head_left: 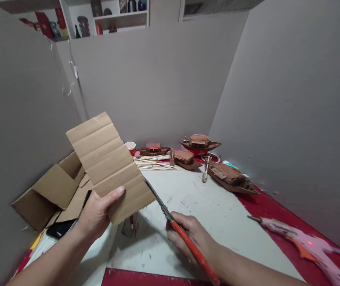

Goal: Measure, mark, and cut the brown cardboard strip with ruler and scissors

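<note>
A creased sheet of brown cardboard (107, 155) is held up tilted in front of me. My left hand (98, 210) grips its lower left part, thumb on the near face and fingers behind it. In my right hand (189, 234) is a pair of scissors (184, 238) with orange-red handles and dark blades. The blades point up and left, and their tips meet the sheet's lower right edge. Whether they are cutting into it I cannot tell. Below the sheet, partly hidden, lies a small clear item with a red-and-dark stick (132, 222).
Several brown model boats (228, 176) stand along the back and right of the table. A pink glue gun (298, 238) lies at right on the red cloth (253, 202). Thin wooden sticks (154, 163) and a paper cup (130, 147) are at the back. Folded cardboard boxes (53, 186) fill the left.
</note>
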The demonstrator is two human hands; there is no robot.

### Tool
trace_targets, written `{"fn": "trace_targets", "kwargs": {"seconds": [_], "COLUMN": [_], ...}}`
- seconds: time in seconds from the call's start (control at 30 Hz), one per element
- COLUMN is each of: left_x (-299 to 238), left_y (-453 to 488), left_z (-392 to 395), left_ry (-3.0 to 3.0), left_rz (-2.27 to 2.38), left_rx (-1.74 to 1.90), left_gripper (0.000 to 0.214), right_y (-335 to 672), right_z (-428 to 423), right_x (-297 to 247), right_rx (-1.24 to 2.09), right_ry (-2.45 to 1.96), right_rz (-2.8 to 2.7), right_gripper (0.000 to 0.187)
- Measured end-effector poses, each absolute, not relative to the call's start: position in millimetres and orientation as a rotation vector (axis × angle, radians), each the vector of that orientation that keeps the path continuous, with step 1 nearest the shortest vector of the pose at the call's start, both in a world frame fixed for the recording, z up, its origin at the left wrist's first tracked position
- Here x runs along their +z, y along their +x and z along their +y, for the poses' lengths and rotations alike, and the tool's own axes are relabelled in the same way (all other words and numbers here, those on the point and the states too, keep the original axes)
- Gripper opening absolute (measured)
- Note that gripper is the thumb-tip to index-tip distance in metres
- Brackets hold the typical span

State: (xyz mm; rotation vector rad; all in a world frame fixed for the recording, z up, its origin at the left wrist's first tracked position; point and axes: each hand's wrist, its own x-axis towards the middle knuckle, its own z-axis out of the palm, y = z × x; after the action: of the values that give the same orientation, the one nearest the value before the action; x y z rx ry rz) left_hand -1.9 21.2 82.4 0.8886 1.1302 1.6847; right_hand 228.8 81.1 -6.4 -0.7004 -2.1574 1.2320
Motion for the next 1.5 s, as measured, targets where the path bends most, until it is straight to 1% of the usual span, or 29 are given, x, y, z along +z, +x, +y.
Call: {"fn": "trace_targets", "kwargs": {"seconds": [0.27, 0.4, 0.53, 0.73, 0.83, 1.03, 1.17, 1.33, 1.5], "left_x": [79.3, 77.3, 78.8, 79.2, 76.5, 74.7, 74.5, 75.2, 74.8], "left_y": [1.0, 0.8, -0.5, 0.1, 0.0, -0.1, 1.9, 3.8, 5.0], "left_z": [21.7, 20.5, 19.4, 20.6, 21.1, 20.8, 19.9, 20.0, 18.5], "left_ry": [0.820, 0.812, 0.821, 0.866, 0.887, 0.913, 0.894, 0.870, 0.849], "left_rz": [1.149, 1.152, 1.152, 1.127, 1.112, 1.081, 1.064, 1.061, 1.034], "left_rx": [1.669, 1.650, 1.658, 1.632, 1.589, 1.564, 1.548, 1.575, 1.558], "left_gripper": [0.076, 0.073, 0.075, 0.076, 0.075, 0.075, 0.073, 0.072, 0.069], "right_y": [227.5, 228.1, 230.0, 228.1, 227.9, 231.5, 232.9, 232.1, 229.5], "right_z": [85.0, 83.5, 83.6, 85.1, 84.2, 84.0, 84.8, 84.4, 81.9], "right_x": [-17.0, -13.2, -7.0, -0.8, -1.6, -8.8, -9.9, -10.0, -14.5], "right_rx": [1.294, 1.304, 1.339, 1.218, 1.189, 1.158, 1.105, 1.262, 1.321], "right_ry": [-0.683, -0.658, -0.618, -0.562, -0.579, -0.603, -0.656, -0.664, -0.634], "right_rz": [-2.068, -2.031, -2.031, -2.177, -2.196, -2.245, -2.259, -2.171, -2.034], "right_gripper": [0.040, 0.045, 0.046, 0.050, 0.050, 0.043, 0.043, 0.044, 0.049]}}
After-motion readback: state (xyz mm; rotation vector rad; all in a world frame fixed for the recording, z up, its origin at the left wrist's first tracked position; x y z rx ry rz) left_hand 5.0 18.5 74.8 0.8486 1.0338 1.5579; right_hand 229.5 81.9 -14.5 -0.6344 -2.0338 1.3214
